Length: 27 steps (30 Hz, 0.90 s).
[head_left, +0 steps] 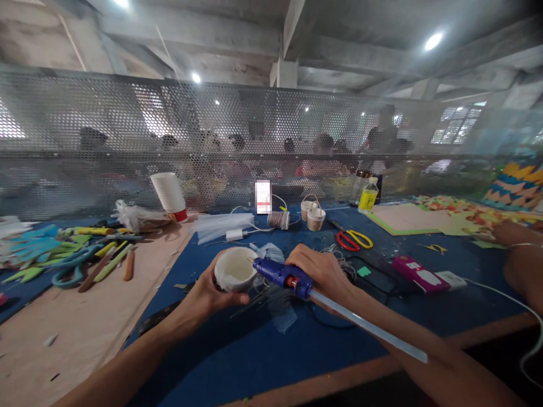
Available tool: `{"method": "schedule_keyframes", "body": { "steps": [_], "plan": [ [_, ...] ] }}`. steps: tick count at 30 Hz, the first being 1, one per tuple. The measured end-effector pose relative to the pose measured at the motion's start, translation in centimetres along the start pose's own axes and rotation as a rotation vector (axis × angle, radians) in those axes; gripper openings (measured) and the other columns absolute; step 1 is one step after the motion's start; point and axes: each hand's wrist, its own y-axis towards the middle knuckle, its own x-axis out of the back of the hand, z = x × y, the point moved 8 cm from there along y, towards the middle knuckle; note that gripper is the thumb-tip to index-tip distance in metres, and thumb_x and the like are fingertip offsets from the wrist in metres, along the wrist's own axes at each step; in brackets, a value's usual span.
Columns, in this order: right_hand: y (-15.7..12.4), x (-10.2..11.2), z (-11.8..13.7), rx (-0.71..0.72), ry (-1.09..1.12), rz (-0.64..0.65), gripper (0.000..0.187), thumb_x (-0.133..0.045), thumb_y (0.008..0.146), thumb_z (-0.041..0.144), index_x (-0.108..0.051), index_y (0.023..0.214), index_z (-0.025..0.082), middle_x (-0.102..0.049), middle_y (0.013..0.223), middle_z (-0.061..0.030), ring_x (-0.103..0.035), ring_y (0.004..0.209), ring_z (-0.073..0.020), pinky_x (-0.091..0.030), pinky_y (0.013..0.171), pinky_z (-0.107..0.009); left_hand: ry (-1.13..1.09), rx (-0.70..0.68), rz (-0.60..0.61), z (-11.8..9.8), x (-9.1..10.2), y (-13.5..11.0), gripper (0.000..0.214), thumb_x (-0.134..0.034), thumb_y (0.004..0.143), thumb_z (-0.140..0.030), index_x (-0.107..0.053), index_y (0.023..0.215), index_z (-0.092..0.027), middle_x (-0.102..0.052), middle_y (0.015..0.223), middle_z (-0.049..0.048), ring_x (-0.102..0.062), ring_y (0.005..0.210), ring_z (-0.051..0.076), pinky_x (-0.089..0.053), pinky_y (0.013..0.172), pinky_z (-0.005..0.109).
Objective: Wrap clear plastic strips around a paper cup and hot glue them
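In the head view, the left hand (207, 294) was clasped around a small white cup (235, 269), its open mouth turned toward the camera, just left of the frame's centre above a blue mat (263, 350). The right hand (324, 271) gripped a blue glue gun (283, 275) at the cup's three o'clock, its nozzle meeting the cup's rim; a long clear glue stick (369, 330) ran out of the gun's back toward five o'clock, along the forearm. At the hands' one o'clock lay red and yellow scissors (354, 239), and farther on at twelve o'clock a spool of thread (279, 220) and two little tan pots (313, 215). A stack of paper cups (169, 196) lay tilted at eleven o'clock, before a perforated metal screen (127, 130). At nine o'clock markers and craft tools (102, 257) were scattered. Another person's arm (520, 254) rested at the three o'clock edge.
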Motion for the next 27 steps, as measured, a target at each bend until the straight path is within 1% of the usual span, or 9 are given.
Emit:
{"method": "schedule_keyframes", "body": {
  "steps": [2,4,8,11,14,17,22,27],
  "plan": [
    [0.0,0.0,-0.2,-0.027,-0.007,0.004,0.014,-0.051,0.099,0.030,-0.059,0.101,0.018,-0.063,0.098,-0.0062,-0.062,0.084,-0.0161,-0.042,0.069,-0.025,0.040,-0.034,-0.045,0.1,0.3,0.1,0.089,-0.093,0.053,-0.031,-0.053,0.132,-0.025,-0.069,0.120,0.0097,-0.066,0.105,0.027,-0.053,0.093,0.038],
    [0.1,0.0,-0.4,-0.050,-0.020,0.009,0.015,-0.050,0.100,0.030,-0.059,0.100,0.018,-0.063,0.098,-0.0059,-0.062,0.082,-0.0155,-0.041,0.068,-0.024,0.113,-0.067,-0.094,-0.1,0.6,0.1,0.086,-0.092,0.054,-0.031,-0.053,0.130,-0.025,-0.068,0.120,0.0086,-0.065,0.109,0.027,-0.052,0.096,0.037],
    [0.0,-0.6,-0.4,-0.047,-0.056,0.062,0.016,-0.053,0.099,0.031,-0.060,0.101,0.017,-0.062,0.098,-0.0058,-0.061,0.080,-0.0156,-0.039,0.065,-0.025,0.260,-0.127,-0.151,-1.0,0.8,-0.3,0.079,-0.089,0.062,-0.034,-0.050,0.129,-0.025,-0.067,0.120,0.0074,-0.064,0.111,0.026,-0.051,0.099,0.036],
    [0.0,-1.1,-0.5,-0.042,-0.076,0.109,0.017,-0.054,0.099,0.032,-0.060,0.102,0.017,-0.061,0.098,-0.0052,-0.060,0.080,-0.0156,-0.039,0.065,-0.025,0.357,-0.200,-0.151,-1.7,0.6,-0.6,0.075,-0.086,0.066,-0.036,-0.048,0.131,-0.026,-0.065,0.123,0.0071,-0.063,0.113,0.026,-0.050,0.100,0.038],
    [-0.1,-1.4,-0.7,-0.042,-0.098,0.117,0.017,-0.051,0.101,0.032,-0.059,0.100,0.018,-0.061,0.097,-0.0045,-0.060,0.080,-0.0155,-0.037,0.065,-0.026,0.461,-0.273,-0.142,-2.2,0.2,-1.0,0.072,-0.084,0.069,-0.036,-0.049,0.131,-0.028,-0.065,0.125,0.0060,-0.062,0.114,0.026,-0.050,0.100,0.040],
    [-0.2,-1.9,-0.8,-0.027,-0.136,0.124,0.015,-0.050,0.101,0.031,-0.057,0.100,0.018,-0.061,0.099,-0.0045,-0.060,0.081,-0.0159,-0.036,0.063,-0.026,0.535,-0.311,-0.134,-2.6,-0.2,-1.2,0.071,-0.082,0.072,-0.037,-0.047,0.133,-0.029,-0.063,0.128,0.0066,-0.062,0.115,0.027,-0.049,0.101,0.043],
    [-0.2,-2.5,-0.8,-0.008,-0.216,0.144,0.011,-0.056,0.097,0.027,-0.057,0.102,0.017,-0.062,0.102,-0.0052,-0.061,0.083,-0.0171,-0.034,0.062,-0.027,0.627,-0.328,-0.134,-2.9,-0.4,-1.4,0.070,-0.080,0.075,-0.038,-0.046,0.135,-0.028,-0.062,0.128,0.0084,-0.062,0.115,0.029,-0.050,0.100,0.047],
    [-0.1,-1.9,-0.1,-0.001,-0.284,0.170,0.012,-0.058,0.097,0.028,-0.056,0.098,0.017,-0.062,0.103,-0.0066,-0.059,0.082,-0.0174,-0.035,0.063,-0.028,0.638,-0.302,-0.134,-2.8,-0.4,-1.4,0.071,-0.081,0.073,-0.038,-0.046,0.134,-0.028,-0.063,0.126,0.0084,-0.063,0.113,0.028,-0.050,0.098,0.044]
  ]
}}
